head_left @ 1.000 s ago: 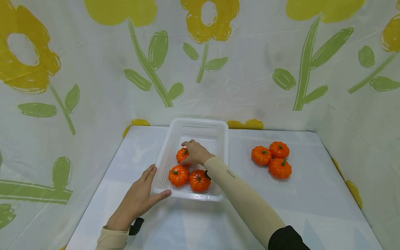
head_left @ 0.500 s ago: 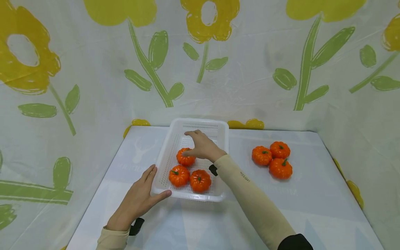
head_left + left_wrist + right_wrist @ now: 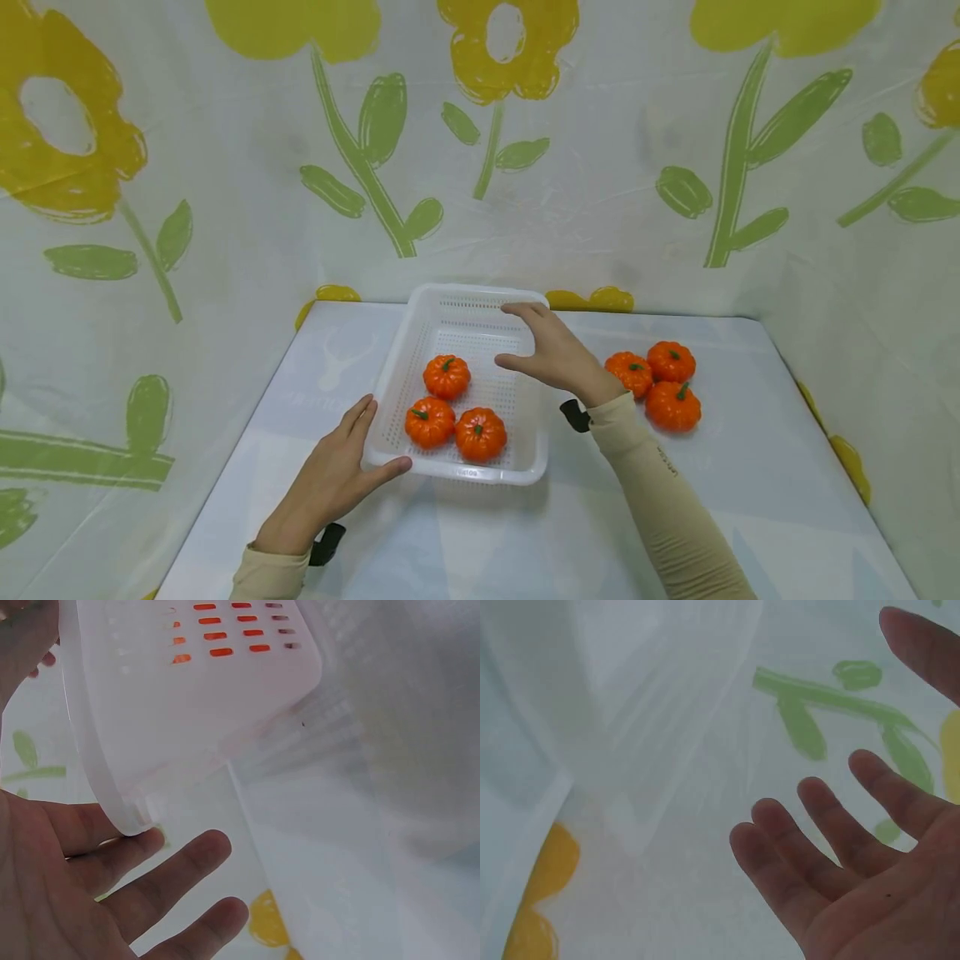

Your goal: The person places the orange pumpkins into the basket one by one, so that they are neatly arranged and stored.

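Note:
A white perforated plastic basket [image 3: 531, 467] stands on the table with three small orange pumpkins inside: one farther back [image 3: 447, 377], one at front left [image 3: 430, 422] and one at front right [image 3: 481, 435]. My left hand [image 3: 330, 475] rests against the basket's near left corner, thumb on the front rim and fingers along the side. In the left wrist view the fingers [image 3: 180, 877] are spread and straight at the rim. My right hand [image 3: 558, 350] hangs over the basket's right edge, thumb and fingers apart. Its palm [image 3: 885, 900] shows nothing held in the right wrist view.
Three more orange pumpkins sit in a cluster on the right of the table, one at left [image 3: 628, 372], one at back [image 3: 671, 362] and one in front [image 3: 672, 407]. A flower-printed curtain [image 3: 585, 208] surrounds the table's back and sides.
My right hand has let go of the back pumpkin in the basket, lifted off and moved right to the basket's right edge. The left hand has stayed in place.

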### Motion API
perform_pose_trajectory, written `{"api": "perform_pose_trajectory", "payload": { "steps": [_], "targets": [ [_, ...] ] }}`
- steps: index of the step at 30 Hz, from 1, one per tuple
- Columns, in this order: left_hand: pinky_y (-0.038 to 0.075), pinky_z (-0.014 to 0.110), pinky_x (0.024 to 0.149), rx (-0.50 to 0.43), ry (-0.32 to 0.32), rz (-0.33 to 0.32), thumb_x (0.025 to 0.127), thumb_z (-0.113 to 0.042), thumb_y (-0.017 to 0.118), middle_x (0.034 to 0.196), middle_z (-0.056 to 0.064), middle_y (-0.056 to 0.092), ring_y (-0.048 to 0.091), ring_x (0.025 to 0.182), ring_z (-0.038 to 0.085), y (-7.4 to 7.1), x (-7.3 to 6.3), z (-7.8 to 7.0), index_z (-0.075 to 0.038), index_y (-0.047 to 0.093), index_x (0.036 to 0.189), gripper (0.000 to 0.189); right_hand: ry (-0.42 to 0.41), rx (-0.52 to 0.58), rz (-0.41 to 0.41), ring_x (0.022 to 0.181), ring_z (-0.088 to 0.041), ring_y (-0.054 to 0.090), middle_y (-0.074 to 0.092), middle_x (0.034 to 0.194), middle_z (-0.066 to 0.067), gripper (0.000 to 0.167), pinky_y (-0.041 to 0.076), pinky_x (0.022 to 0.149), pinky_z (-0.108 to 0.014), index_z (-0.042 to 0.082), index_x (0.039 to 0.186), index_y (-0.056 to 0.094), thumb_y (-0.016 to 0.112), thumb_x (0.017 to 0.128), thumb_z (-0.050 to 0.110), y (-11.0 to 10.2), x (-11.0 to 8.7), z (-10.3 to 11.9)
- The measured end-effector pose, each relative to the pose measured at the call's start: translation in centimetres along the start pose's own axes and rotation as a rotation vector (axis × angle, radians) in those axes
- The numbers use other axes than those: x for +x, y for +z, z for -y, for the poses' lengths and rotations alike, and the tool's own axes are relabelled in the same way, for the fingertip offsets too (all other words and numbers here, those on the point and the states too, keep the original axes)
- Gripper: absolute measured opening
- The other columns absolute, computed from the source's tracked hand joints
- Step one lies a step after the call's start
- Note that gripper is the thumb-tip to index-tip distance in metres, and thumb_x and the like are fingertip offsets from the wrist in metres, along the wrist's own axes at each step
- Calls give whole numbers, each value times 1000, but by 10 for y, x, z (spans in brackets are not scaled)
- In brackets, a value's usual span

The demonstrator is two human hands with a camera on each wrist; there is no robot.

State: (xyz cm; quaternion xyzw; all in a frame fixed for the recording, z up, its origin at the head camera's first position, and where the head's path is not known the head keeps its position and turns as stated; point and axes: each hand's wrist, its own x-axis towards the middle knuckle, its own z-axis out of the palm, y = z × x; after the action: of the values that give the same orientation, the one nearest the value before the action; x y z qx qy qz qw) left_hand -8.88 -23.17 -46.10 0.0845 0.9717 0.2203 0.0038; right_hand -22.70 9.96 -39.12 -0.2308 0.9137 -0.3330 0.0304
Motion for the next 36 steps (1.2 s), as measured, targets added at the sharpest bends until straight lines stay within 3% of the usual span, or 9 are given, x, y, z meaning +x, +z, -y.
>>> {"api": "perform_pose_trajectory", "payload": {
  "steps": [8, 13, 21, 27, 32, 36],
  "targets": [
    [45, 61, 103, 1, 17, -11, 84, -73, 64, 162, 20, 28, 50, 130, 46, -3, 0, 1, 4, 30, 156, 111, -95, -89, -116, 136, -31, 45, 45, 151, -9, 73, 43, 109, -54, 14, 150, 47, 81, 88, 34, -26, -34, -45],
    [45, 62, 103, -1, 7, -6, 84, -74, 64, 163, 20, 27, 49, 131, 47, -2, 1, 1, 3, 30, 157, 112, -73, -90, -173, 137, -32, 43, 45, 150, -10, 72, 41, 108, -58, 12, 149, 47, 81, 89, 32, -43, -62, -76],
    [44, 61, 104, -1, 16, -2, 84, -76, 62, 163, 20, 27, 48, 132, 47, 1, 1, 0, 4, 29, 157, 113, 129, -65, -294, 131, -40, 44, 44, 150, -16, 72, 41, 99, -68, 12, 147, 49, 83, 87, 33, -52, -131, -134],
    [44, 62, 103, 5, 15, -10, 84, -74, 64, 162, 21, 27, 50, 130, 48, -2, 0, 0, 4, 31, 156, 111, 289, -62, -291, 127, -51, 41, 37, 150, -31, 88, 42, 92, -69, 2, 153, 38, 79, 88, 44, -56, -175, -172],
    [44, 62, 104, 2, 2, 2, 84, -75, 63, 163, 20, 26, 49, 131, 48, -2, 0, -1, 3, 29, 157, 112, 425, -54, -263, 123, -57, 39, 32, 149, -37, 96, 42, 88, -73, 2, 157, 29, 75, 89, 52, -56, -192, -189],
    [44, 62, 104, 0, -9, 6, 83, -77, 62, 163, 20, 26, 49, 131, 47, -1, 1, -1, 3, 29, 157, 114, 453, -36, -229, 124, -57, 39, 31, 148, -39, 100, 42, 92, -73, 0, 157, 28, 76, 87, 53, -50, -191, -191]
  ]
}}
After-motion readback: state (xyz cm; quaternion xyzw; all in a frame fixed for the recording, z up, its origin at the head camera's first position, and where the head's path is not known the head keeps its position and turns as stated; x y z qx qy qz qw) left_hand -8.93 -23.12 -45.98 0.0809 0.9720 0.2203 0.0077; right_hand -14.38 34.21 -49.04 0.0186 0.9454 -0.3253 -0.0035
